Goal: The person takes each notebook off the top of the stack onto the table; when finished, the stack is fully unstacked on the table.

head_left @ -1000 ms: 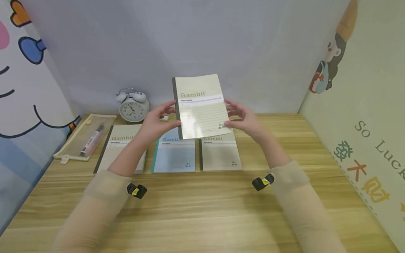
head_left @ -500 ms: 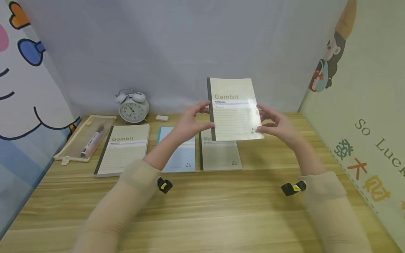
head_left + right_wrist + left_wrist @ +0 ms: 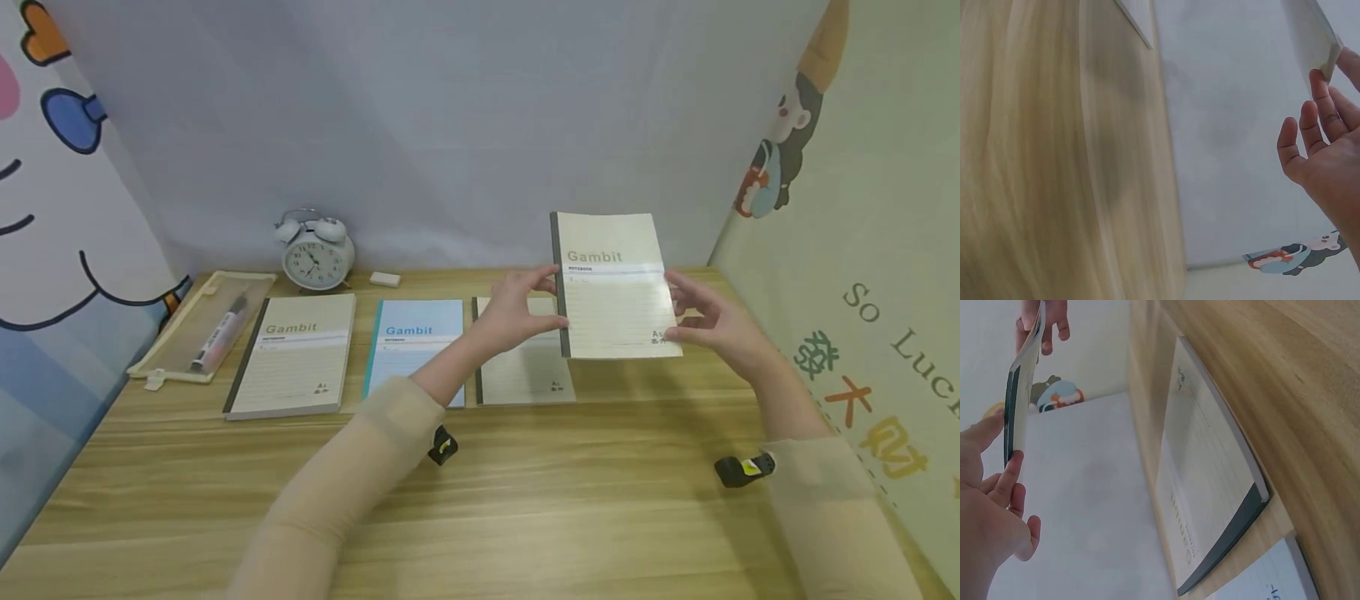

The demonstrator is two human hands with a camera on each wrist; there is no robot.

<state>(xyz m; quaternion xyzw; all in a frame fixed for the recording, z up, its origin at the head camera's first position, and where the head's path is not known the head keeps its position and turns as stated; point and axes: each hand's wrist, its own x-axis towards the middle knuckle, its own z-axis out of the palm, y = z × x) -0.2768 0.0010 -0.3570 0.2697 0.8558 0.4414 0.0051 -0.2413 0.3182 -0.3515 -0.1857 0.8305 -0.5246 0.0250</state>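
- The held notebook is raised above the worktop, toward its far right corner, front cover showing.
- Left hand: grip pinching the notebook's dark spine side.
- Right hand: grip pinching the opposite side.
- Toward the worktop's far edge, a blue notebook lies between a left cream notebook and a right cream notebook.
- A pouch lies by the far left corner.

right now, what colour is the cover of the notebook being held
Pale cream cover with a whitish band, clearest in the head view.
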